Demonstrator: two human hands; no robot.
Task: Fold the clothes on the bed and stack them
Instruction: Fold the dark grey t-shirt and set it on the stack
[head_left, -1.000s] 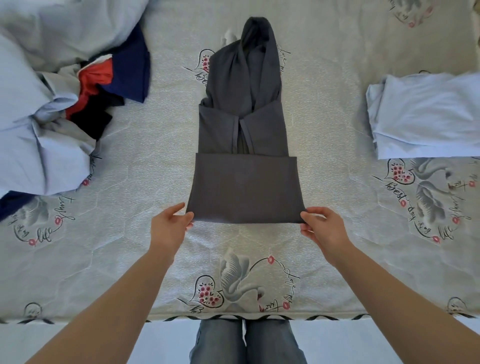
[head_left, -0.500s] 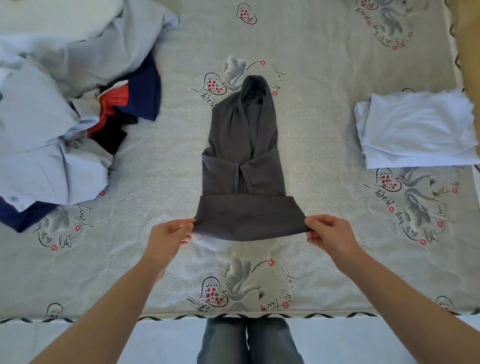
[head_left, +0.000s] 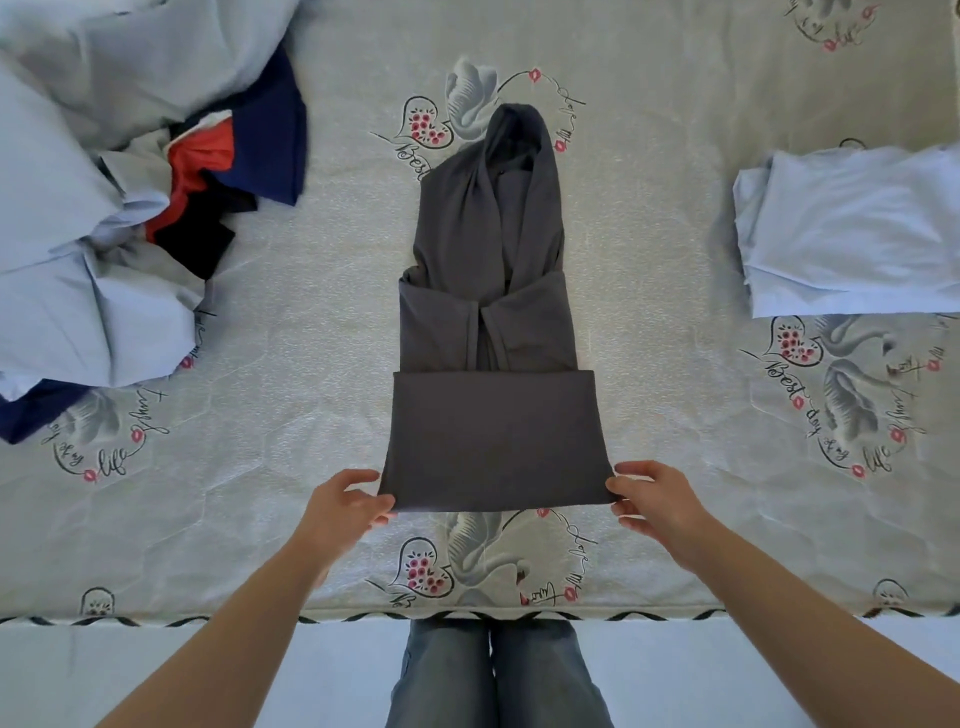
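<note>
Grey garment (head_left: 493, 332) lies mid-bed (head_left: 311, 338), near end folded over. My left hand (head_left: 340, 512) and right hand (head_left: 652, 501) each pinch a near corner. Folded blue stack (head_left: 852, 234) right; unfolded pile (head_left: 119, 208) far left.

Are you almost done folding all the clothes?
Not yet. One light blue garment lies folded on the right. The left hand and right hand pinch the near corners of the grey garment, which is partly folded. An unfolded pile waits on the left.
</note>
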